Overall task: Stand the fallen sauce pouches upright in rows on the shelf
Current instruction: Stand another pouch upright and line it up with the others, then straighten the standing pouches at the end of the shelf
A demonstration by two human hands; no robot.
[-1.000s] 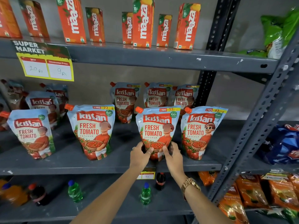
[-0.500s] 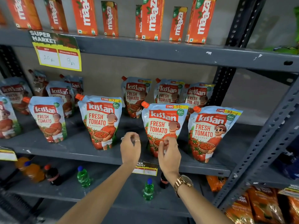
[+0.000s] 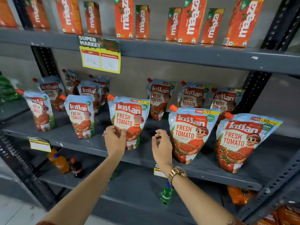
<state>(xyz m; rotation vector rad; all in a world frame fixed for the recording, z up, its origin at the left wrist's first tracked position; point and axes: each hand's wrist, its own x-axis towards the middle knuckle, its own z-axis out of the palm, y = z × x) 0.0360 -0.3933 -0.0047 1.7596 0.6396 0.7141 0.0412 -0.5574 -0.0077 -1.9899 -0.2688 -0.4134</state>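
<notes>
I see a grey metal shelf (image 3: 81,140) that crosses the middle of the frame, and Kissan ketchup pouches stand on it in two loose rows. My left hand (image 3: 114,141) is at the centre of the frame, with its fingers bent against the lower front of the centre pouch (image 3: 129,117). I think it pinches the pouch, but the fingers hide the contact, so I cannot tell surely. My right hand (image 3: 161,146) is a little to the right of it, between the centre pouch and the right pouch (image 3: 190,132). It is half curled, holds nothing and touches no pouch. A gold watch (image 3: 177,173) sits on this wrist.

The front row has five upright pouches: the far-right pouch (image 3: 243,140) at the right edge, and two more at the left (image 3: 80,116) (image 3: 39,109). The back row pouches (image 3: 160,98) stand nearer to the wall, some of them blurred at the left. In the upper part of the frame, Maaza cartons (image 3: 124,17) stand on the shelf above, and a yellow price sign (image 3: 100,57) hangs from its edge. At the bottom, a green bottle (image 3: 166,194) stands on the lower shelf.
</notes>
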